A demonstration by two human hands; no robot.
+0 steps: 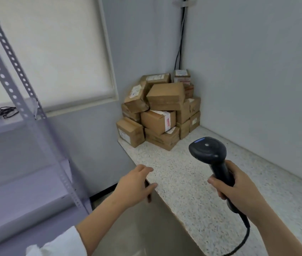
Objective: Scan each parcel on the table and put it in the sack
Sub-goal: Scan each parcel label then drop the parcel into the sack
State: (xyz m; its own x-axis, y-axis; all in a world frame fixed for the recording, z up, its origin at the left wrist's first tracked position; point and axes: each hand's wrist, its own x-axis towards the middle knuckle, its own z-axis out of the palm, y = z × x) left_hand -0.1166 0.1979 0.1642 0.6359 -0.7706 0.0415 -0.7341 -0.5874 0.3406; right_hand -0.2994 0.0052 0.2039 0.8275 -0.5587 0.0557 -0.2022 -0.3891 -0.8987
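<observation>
Several brown cardboard parcels (pixel 162 108) are piled in the far corner of the speckled table (pixel 192 191), against the walls. My right hand (pixel 239 189) grips the handle of a black barcode scanner (pixel 209 152), its head pointing up and away toward the pile; a black cable trails down from it. My left hand (pixel 135 185) hovers with relaxed fingers over the table's near left edge, holding nothing. A pale sack (pixel 141 231) hangs below the table's left edge, beneath my left forearm.
A grey perforated metal shelf rack (pixel 26 111) stands at the left, with a small grey object and a black cable (pixel 7 110) on one shelf. Black wires (pixel 179 52) run down the corner wall. A window with a white blind (pixel 54 52) is behind.
</observation>
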